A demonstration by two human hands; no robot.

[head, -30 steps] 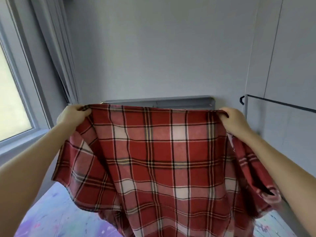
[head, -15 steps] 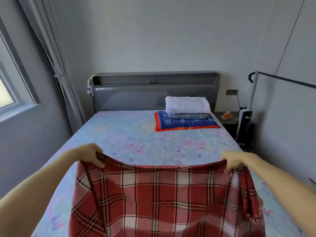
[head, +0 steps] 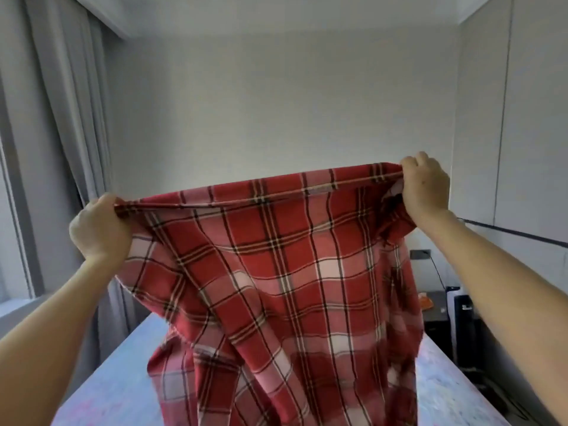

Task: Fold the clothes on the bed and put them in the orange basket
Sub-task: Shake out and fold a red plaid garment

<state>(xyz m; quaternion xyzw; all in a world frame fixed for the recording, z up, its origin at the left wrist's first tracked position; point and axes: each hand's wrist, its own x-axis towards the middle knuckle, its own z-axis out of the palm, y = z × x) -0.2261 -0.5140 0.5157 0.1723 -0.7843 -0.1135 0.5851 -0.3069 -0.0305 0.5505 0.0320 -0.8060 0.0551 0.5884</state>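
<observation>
Plaid shirt (head: 285, 287) hung spread above the bed (head: 123, 379). Left hand (head: 100, 230) and right hand (head: 425, 186) clenched its top corners, right higher.

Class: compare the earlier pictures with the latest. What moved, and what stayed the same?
The left hand and right hand raised the red plaid cloth high over the bed again, the right hand higher. Both still grip its top edge.

- A bed (head: 116, 382) covered by a pale blue and lilac mottled sheet (head: 445, 395) stretches toward the far wall.
- A hanging red plaid cloth (head: 292, 287) hides its middle; whether the cloth touches the sheet cannot be told.
</observation>
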